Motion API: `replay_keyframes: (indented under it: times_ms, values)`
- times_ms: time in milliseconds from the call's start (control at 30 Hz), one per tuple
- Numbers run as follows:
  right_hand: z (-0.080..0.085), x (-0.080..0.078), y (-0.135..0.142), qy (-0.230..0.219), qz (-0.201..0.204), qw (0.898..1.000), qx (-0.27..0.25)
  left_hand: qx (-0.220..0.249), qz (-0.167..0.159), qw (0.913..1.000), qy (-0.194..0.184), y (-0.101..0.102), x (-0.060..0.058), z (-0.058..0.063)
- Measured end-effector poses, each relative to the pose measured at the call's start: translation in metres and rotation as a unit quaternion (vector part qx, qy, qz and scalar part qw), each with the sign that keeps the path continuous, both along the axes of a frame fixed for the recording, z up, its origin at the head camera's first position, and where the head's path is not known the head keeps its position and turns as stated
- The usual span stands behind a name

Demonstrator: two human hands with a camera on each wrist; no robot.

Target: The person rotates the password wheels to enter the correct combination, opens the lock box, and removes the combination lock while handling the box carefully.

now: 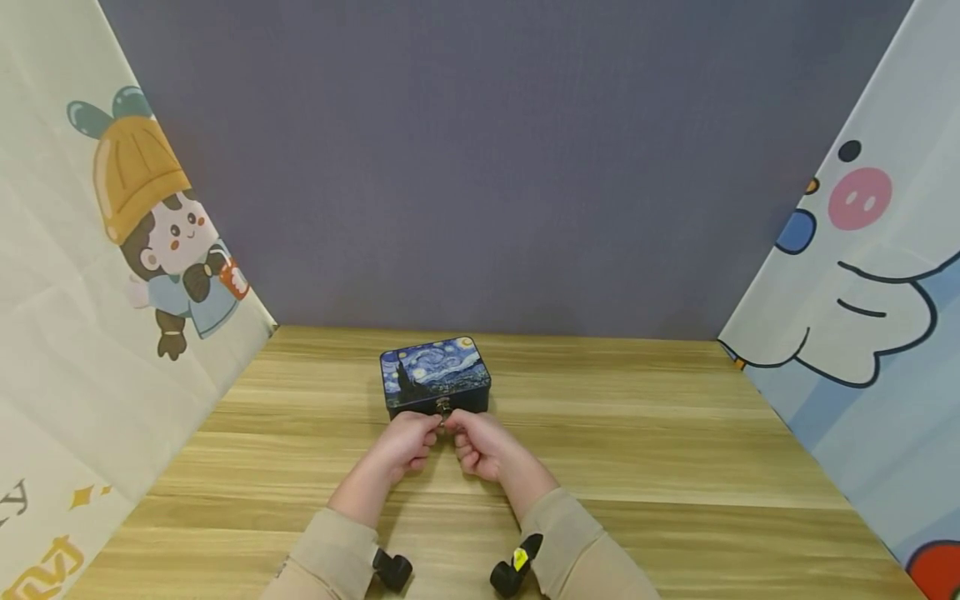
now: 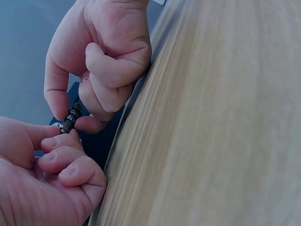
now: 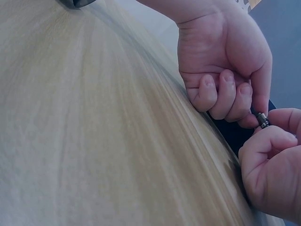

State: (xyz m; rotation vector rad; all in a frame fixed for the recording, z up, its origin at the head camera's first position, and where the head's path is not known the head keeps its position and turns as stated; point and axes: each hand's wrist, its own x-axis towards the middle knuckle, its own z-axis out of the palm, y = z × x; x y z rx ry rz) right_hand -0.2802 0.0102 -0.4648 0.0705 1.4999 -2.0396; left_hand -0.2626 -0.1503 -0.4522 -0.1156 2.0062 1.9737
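A small tin box (image 1: 435, 371) with a starry night painting on its lid stands closed on the table, its dark front facing me. At the middle of that front is a metal latch (image 1: 443, 405). Just below it is a small dark combination padlock (image 2: 71, 117) with ringed dials. My left hand (image 1: 408, 437) pinches one end of the padlock between thumb and index finger, the other fingers curled in. From the opposite side, my right hand (image 1: 480, 442) has its thumb and index finger around the dials. The fingertips partly hide the padlock in the head view.
The wood-grain table (image 1: 637, 425) stretches out on both sides of the box. Behind it rises a grey panel (image 1: 495, 167). Cartoon-printed sheets flank the table at left (image 1: 45, 350) and right (image 1: 907, 333). Black wrist cameras sit at both sleeves.
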Motion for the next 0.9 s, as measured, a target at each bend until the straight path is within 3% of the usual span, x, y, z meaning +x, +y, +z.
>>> replay_keyframes:
  times_ms: [900]
  values:
    - [0.0005,0.0004,-0.0009,-0.004,-0.002,1.0,0.005,-0.007,0.012,0.9999,0.004,0.0016,0.0005,-0.0004]
